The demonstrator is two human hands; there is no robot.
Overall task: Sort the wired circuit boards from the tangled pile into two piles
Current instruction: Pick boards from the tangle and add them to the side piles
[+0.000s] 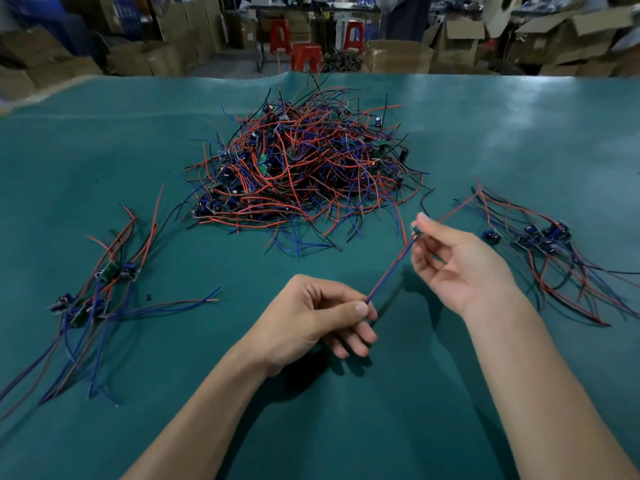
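A big tangled pile of small circuit boards with red, blue and black wires lies in the middle of the green table. A smaller sorted pile lies at the left and another sorted pile at the right. Between my hands stretches one wired board with a red and blue wire pair. My right hand pinches its small board end between thumb and fingertips. My left hand pinches the free ends of the wire pair.
Beyond the table's far edge stand red stools and stacks of cardboard boxes. A tiny black part lies loose on the table near the left pile.
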